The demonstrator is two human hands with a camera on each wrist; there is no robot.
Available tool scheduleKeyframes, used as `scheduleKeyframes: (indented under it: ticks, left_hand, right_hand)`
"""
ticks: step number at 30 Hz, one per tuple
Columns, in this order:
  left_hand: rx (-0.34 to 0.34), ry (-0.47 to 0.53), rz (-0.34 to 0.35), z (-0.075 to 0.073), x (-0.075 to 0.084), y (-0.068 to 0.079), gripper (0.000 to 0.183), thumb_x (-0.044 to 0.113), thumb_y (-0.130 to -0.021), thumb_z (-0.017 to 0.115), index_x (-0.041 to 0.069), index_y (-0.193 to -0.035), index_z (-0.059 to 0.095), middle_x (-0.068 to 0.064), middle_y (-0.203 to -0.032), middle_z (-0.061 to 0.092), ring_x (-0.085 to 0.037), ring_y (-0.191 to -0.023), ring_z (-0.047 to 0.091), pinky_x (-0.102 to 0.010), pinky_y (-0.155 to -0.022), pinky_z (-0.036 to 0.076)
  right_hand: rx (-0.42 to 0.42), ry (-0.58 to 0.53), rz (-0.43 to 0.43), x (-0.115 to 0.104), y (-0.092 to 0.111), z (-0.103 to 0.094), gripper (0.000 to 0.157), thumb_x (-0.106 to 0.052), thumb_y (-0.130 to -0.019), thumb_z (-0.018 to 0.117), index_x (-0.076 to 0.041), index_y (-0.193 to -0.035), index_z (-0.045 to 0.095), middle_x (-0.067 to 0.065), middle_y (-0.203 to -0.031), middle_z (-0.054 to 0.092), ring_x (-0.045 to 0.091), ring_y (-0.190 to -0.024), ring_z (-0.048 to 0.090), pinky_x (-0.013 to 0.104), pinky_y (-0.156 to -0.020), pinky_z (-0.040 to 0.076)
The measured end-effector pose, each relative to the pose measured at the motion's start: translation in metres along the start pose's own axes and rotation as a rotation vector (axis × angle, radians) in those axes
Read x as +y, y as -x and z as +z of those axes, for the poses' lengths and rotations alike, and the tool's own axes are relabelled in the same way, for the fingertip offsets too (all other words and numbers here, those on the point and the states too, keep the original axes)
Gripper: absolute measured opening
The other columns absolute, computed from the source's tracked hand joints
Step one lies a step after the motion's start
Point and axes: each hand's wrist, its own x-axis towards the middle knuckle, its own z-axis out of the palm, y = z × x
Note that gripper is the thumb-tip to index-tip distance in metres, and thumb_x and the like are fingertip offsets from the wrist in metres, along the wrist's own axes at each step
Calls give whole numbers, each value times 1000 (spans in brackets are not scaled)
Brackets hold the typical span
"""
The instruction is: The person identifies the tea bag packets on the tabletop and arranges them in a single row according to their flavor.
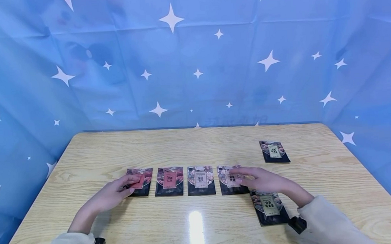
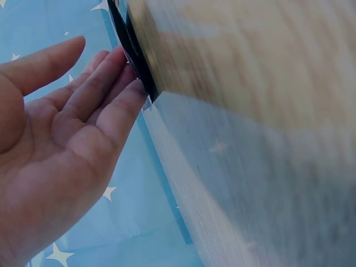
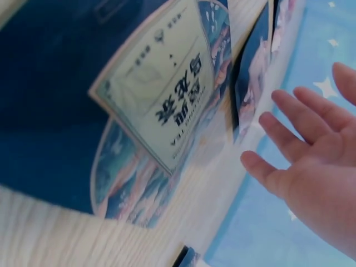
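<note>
Flat tea packets lie in a row on the table. At the row's left end my left hand (image 1: 112, 194) touches a red-labelled packet (image 1: 145, 181); in the left wrist view its fairly straight fingers meet the packet's dark edge (image 2: 136, 55), thumb raised apart. Beside it lie another red-labelled packet (image 1: 169, 181) and a pink-labelled packet (image 1: 200, 180). My right hand (image 1: 261, 179) is over the right-hand pink-labelled packet (image 1: 231, 189), partly covering it. In the right wrist view its fingers are spread, with nothing held; contact with that packet cannot be told.
A green-labelled tea packet (image 1: 269, 207) lies under my right wrist, its top partly hidden. Another green-labelled packet (image 1: 274, 152) lies farther back on the right. The wooden table (image 1: 170, 146) ends at a blue star-printed curtain (image 1: 193, 88).
</note>
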Motion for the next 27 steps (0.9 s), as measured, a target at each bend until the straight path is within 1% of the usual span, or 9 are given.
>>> scheduleKeyframes:
  ticks: [4,9,12,14,17,20,22,25,27]
  left_hand:
    - [2,1,-7,1,1,1,36,7,-97,47,0,-132,46,-25,-133,43,-45,-124,37,-54,-91,40]
    - [7,0,-6,1,1,1,35,7,-96,47,0,-131,47,-25,-134,43,-45,-124,36,-53,-90,40]
    - [6,2,-11,1,1,1,35,7,-97,47,0,-131,47,-25,-134,43,-46,-124,36,-52,-89,41]
    - [8,-3,-14,1,1,1,34,7,-96,47,0,-130,47,-25,-134,43,-45,-124,36,-51,-88,42]
    - [8,-8,-13,1,2,1,34,7,-96,48,0,-130,47,-26,-133,43,-45,-124,37,-51,-88,42]
    - [6,-7,-13,1,2,2,35,7,-96,48,0,-130,47,-26,-133,43,-46,-124,37,-53,-89,41]
    - [2,-4,-11,1,2,2,35,7,-96,47,0,-130,47,-26,-134,43,-46,-124,36,-54,-91,40]
    - [-1,-3,-9,0,1,2,35,7,-97,47,0,-131,47,-26,-135,42,-46,-125,34,-56,-92,38]
    - [-4,-1,-7,0,1,1,35,7,-97,47,-1,-131,46,-26,-135,41,-46,-125,34,-56,-92,38]
  right_hand:
    - [8,-22,-27,0,8,-4,47,-21,-101,41,1,-142,34,27,-146,25,45,-133,19,60,-99,28]
    - [29,-29,-33,0,24,-9,47,-23,-101,41,5,-139,37,25,-140,37,44,-127,35,55,-95,36]
    - [23,-34,-28,4,37,-9,45,-22,-102,39,5,-138,38,24,-137,42,41,-122,42,43,-93,43]
    - [13,-38,-31,8,46,-8,45,-21,-102,39,5,-138,38,23,-136,44,38,-120,46,33,-90,45]
    - [-6,-83,-33,15,62,-6,45,-20,-102,38,5,-139,36,24,-135,44,25,-121,48,22,-87,44]
    - [-18,-110,-62,22,75,-3,43,-16,-102,37,6,-139,36,26,-135,44,9,-120,48,20,-87,44]
    - [-31,-128,-74,25,84,0,41,-13,-102,37,4,-139,37,28,-135,42,-1,-120,43,20,-88,44]
    - [-53,-135,-82,28,95,4,39,-10,-101,38,0,-139,39,28,-136,41,-10,-120,33,20,-88,43]
    - [-67,-139,-81,31,101,7,39,-9,-101,38,-2,-140,40,27,-137,40,-13,-121,28,20,-88,43]
